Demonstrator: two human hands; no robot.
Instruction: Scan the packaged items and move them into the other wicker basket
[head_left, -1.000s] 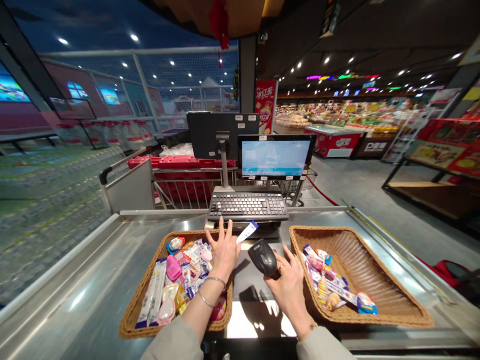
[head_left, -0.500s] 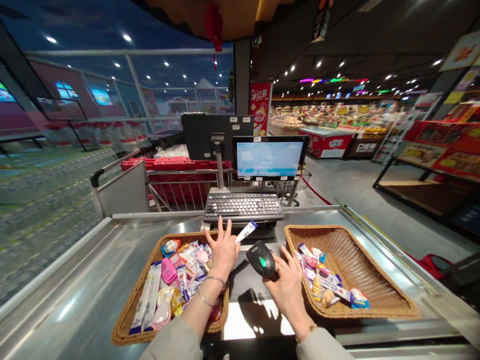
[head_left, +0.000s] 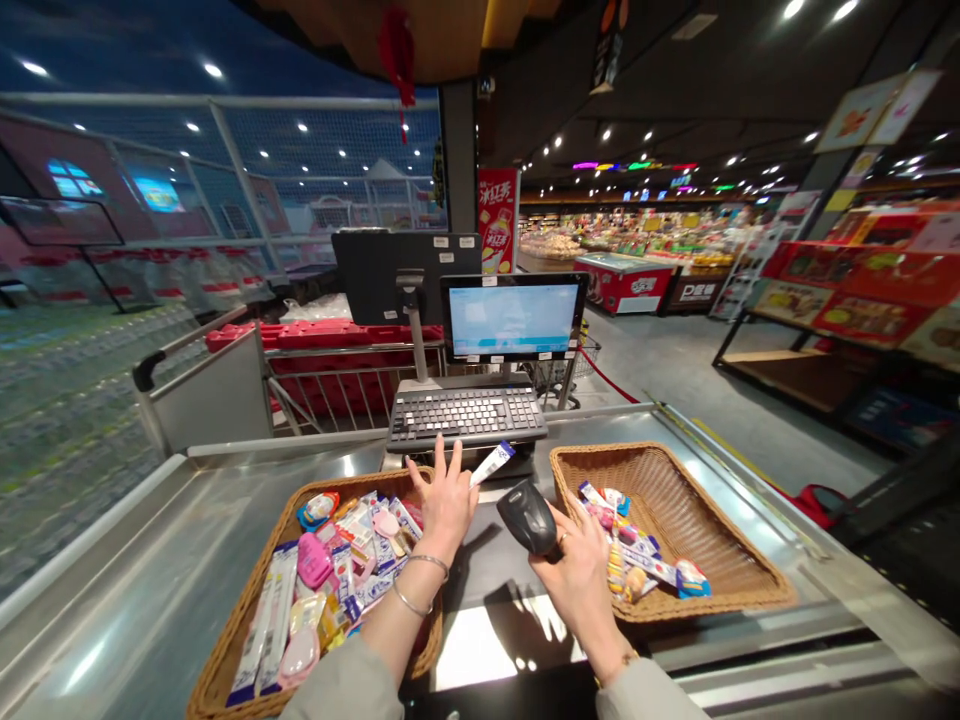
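Observation:
My left hand (head_left: 448,505) pinches a slim white-and-blue stick packet (head_left: 493,462) between thumb and index finger, the other fingers spread. The packet slants up to the right. A black handheld barcode scanner (head_left: 527,517) is in my right hand (head_left: 576,562), its head toward the packet but apart from it; the grip is mostly hidden by my fingers. Left of my left forearm is a wicker basket (head_left: 251,590) full of small packaged items, among them long white-and-blue packets (head_left: 268,620) and a pink case (head_left: 314,560). The right wicker basket (head_left: 697,500) holds fewer such items (head_left: 637,560), bunched at its left.
A keyboard (head_left: 465,412) stands beyond my hands, with a lit monitor (head_left: 517,318) and the back of another screen (head_left: 382,275) behind it. Both baskets rest on a metal counter (head_left: 150,540). A cart with a grey panel (head_left: 217,395) stands past the counter.
The green light on the scanner has gone dark, and the scanner has turned slightly. The surroundings have shifted left in view. Both hands keep their hold.

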